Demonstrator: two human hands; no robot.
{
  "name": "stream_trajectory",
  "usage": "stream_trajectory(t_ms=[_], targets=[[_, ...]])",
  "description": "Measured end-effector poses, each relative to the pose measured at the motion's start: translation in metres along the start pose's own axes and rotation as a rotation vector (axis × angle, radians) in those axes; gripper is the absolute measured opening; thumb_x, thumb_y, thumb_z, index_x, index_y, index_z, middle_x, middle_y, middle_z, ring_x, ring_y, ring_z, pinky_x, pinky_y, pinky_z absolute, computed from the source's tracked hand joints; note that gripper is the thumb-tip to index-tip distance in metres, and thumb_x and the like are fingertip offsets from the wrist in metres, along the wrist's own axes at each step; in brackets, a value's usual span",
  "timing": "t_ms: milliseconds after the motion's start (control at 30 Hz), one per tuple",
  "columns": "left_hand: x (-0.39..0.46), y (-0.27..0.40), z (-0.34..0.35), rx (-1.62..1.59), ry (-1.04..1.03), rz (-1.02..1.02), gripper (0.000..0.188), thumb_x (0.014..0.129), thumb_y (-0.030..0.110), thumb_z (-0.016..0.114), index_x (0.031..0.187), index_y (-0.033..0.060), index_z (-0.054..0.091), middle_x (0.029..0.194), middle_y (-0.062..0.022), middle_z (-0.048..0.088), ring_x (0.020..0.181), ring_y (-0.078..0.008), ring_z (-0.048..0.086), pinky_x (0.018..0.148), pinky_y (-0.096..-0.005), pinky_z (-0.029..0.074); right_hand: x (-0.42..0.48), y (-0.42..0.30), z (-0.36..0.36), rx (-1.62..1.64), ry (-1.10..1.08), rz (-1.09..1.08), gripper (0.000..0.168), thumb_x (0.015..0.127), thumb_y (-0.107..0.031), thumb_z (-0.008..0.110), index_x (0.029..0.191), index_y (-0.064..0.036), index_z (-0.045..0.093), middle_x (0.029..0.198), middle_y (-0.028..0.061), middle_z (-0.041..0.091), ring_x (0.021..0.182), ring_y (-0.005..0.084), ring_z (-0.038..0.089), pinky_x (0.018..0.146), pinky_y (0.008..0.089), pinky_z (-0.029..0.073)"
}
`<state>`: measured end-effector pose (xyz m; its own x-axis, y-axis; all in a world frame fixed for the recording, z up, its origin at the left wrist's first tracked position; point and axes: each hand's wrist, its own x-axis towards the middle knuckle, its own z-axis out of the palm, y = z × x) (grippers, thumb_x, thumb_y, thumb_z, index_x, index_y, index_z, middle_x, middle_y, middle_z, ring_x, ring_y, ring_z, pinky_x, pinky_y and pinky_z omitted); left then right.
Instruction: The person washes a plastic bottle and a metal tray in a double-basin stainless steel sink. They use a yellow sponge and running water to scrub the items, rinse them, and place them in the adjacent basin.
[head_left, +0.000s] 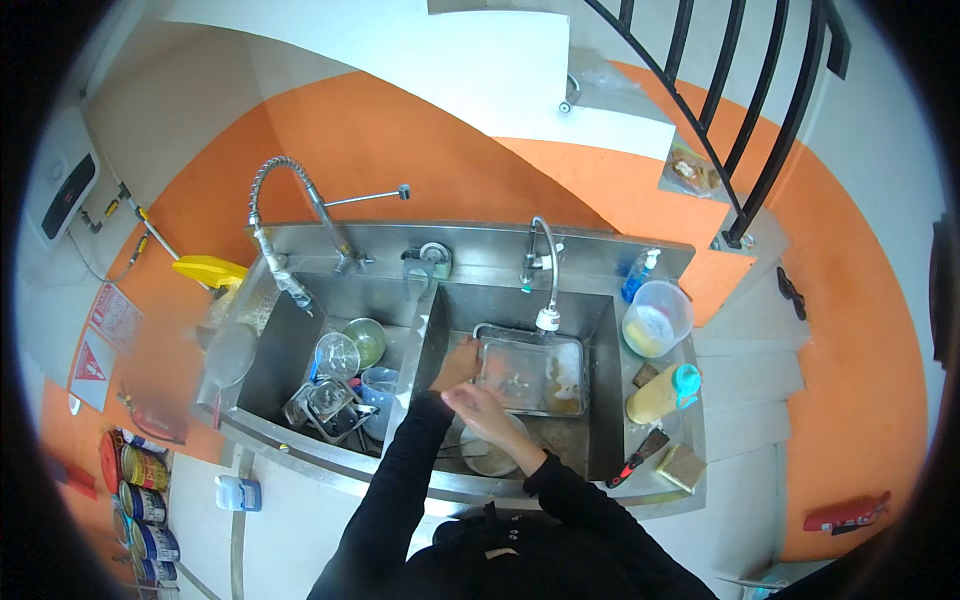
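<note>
In the right basin of the steel double sink (427, 330), a clear rectangular tray (525, 371) with cloudy residue lies below the faucet head (547, 320). My left hand (459, 363) is at the tray's left edge, its fingers partly hidden. My right hand (487, 414) crosses beside my left wrist, its fingertips at the cuff of my left black sleeve (431, 416). Whether those fingers pinch the cloth is unclear. Beneath my right hand, a round translucent container (491, 456) sits near the basin's front wall, partly covered by my forearm.
Glasses (337, 356), a green bowl (365, 343) and a blue cup (380, 390) crowd the left basin. The right ledge bears a plastic tub (658, 319), a yellowish bottle (651, 401), a scraper (637, 456), a sponge (681, 469) and a blue soap bottle (637, 277). A spring faucet (259, 187) arches at back left.
</note>
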<state>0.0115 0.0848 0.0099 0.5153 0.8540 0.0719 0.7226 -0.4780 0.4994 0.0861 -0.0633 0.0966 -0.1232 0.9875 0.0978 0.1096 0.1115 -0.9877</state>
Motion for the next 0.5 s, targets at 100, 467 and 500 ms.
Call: stream_trajectory(t_ms=[100,467,500], targets=[[0.0,0.005,-0.014,0.057,0.004,-0.062,0.032,0.074,0.011,0.054,0.105,0.0039,0.054,0.109,-0.0155,0.049,0.096,-0.0361,0.055,0.08,-0.0441,0.047,0.0,-0.033,0.006,-0.14,-0.088,-0.016,0.026,0.086,-0.028,0.06,0.091,-0.003,0.059,0.079,0.0035,0.06,0.074,0.0102,0.055,0.068,0.0241,0.043],[0.045,0.025,-0.055,-1.878,0.484,-0.708,0.029,0.077,0.02,0.055,0.101,0.0072,0.047,0.102,-0.0085,0.049,0.088,-0.0256,0.057,0.091,-0.0522,0.039,-0.045,-0.087,0.01,-0.321,0.007,-0.482,0.017,0.082,-0.015,0.061,0.089,0.0,0.055,0.081,0.01,0.055,0.078,0.0272,0.054,0.07,0.0346,0.043],[0.043,0.02,-0.061,-2.065,0.431,-0.812,0.027,0.078,0.02,0.054,0.1,0.0073,0.044,0.1,-0.0085,0.048,0.087,-0.0257,0.057,0.092,-0.0551,0.037,-0.046,-0.088,0.011,-0.317,0.031,-0.432,0.018,0.082,-0.015,0.061,0.091,-0.001,0.055,0.082,0.0104,0.055,0.078,0.0278,0.055,0.07,0.0348,0.043]])
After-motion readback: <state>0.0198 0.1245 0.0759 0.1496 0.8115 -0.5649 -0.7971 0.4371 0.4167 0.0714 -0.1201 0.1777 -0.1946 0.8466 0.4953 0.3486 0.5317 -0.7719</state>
